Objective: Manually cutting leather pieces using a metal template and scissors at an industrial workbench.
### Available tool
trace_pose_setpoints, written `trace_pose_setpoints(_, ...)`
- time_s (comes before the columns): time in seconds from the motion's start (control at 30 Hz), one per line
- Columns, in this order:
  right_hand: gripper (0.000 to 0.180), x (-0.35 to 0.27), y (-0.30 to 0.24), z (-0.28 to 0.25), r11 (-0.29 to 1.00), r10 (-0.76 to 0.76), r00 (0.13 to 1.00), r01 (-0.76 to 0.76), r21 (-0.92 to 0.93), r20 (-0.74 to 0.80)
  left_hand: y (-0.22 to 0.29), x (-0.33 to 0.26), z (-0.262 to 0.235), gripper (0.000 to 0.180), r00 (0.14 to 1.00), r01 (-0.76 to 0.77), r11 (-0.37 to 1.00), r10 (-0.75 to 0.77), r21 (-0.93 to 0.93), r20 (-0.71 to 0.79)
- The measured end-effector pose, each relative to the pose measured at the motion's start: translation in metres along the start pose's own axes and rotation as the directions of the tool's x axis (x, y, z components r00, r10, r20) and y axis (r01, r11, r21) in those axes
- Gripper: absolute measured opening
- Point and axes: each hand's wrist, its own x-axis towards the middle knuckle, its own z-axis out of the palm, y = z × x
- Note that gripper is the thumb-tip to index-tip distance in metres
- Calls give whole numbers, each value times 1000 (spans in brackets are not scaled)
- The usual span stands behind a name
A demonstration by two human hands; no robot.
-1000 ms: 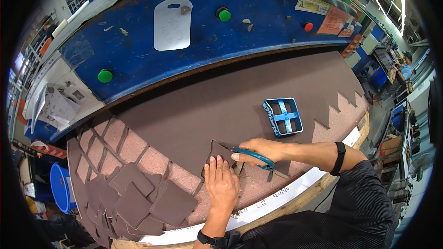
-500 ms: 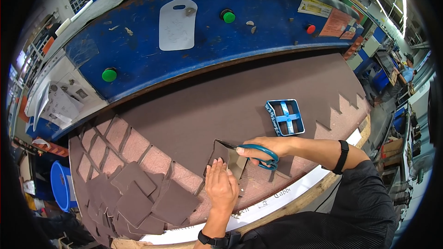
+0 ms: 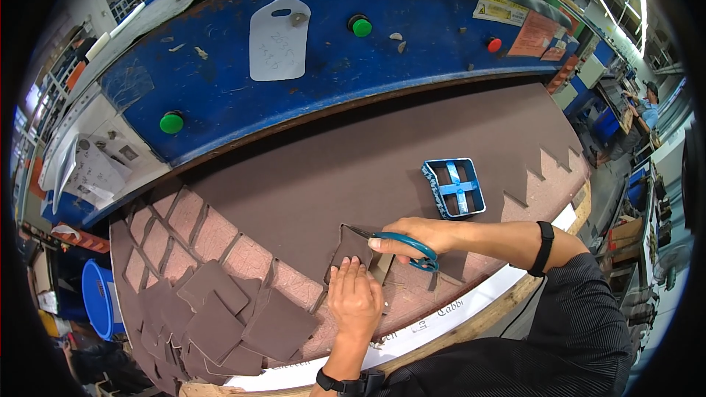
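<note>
Head view: we have a wide, thin, matt brown sheet (image 3: 309, 169) spread over a pink, mottled table (image 3: 239, 256), and its near, cut edge lies just in front of us, between our two hands. Our left hand (image 3: 356, 300) rests flat on a brown, dark-outlined patch (image 3: 347, 242) at that edge, its fingers straight, side by side and closed on nothing. Our right hand (image 3: 419, 232) has its fingers wrapped around a pair of teal-handled scissors with slim dark blades (image 3: 401, 238), the tips at the upper corner of the patch; how far the blades stand apart is too small to tell. We judge the sheet light, soft and bendy, not fragile, and inclined to creep or lift if left loose, so a flat palm close to the cut should hold it, and a loose corner would suit a light pinch between thumb and fingertip. Compared with half a second ago, the teal handles look closer together, and less of the pale tan flap (image 3: 382, 269) shows between our hands. Our left hand keeps its place, and the blue, square-rimmed frame with a taped cross (image 3: 457, 187) and the heap of brown cut squares (image 3: 215, 323) lie as they did.
</note>
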Motion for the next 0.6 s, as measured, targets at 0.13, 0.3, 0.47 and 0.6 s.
trace_pose_setpoints(0.13,69,10,6,-3,994,-31,999,30,-104,-9,-1,0,0,15,1000,-15,1000,15,13,-4)
trace_pose_setpoints(0.3,71,9,3,-5,988,-61,998,58,-146,-17,-1,0,-2,15,1000,-26,999,26,22,-13)
trace_pose_setpoints(0.47,69,4,2,-14,986,-88,996,87,-141,-7,3,0,-6,14,999,-9,1000,8,-30,-33)
trace_pose_setpoints(0.6,62,1,-2,-29,999,29,994,-25,-42,102,-1,-1,-9,17,998,-49,999,50,16,-28)
